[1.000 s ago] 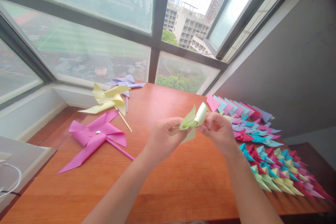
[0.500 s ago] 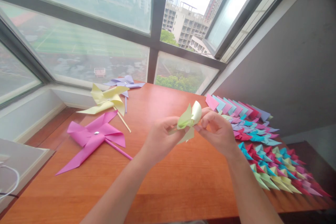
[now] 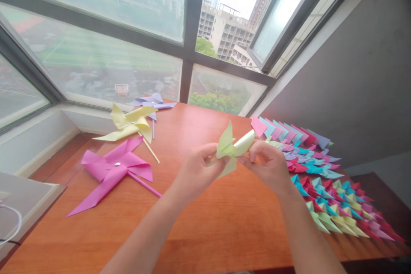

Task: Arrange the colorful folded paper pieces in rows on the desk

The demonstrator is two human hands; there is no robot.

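The pale green, folded paper pinwheel shape [image 3: 227, 147] sat between both hands, above the reddish-brown wooden table [image 3: 218, 227]. The left hand [image 3: 196, 167] pinched it between thumb and fingers; the right hand [image 3: 269, 162] curled narrowly at its rolled blade, its grip unclear.

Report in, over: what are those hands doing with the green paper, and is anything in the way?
Left hand pinching pale green paper. Right hand at its rolled flap. Pinwheels lying left, folded-paper rows right; neither appears blocking.
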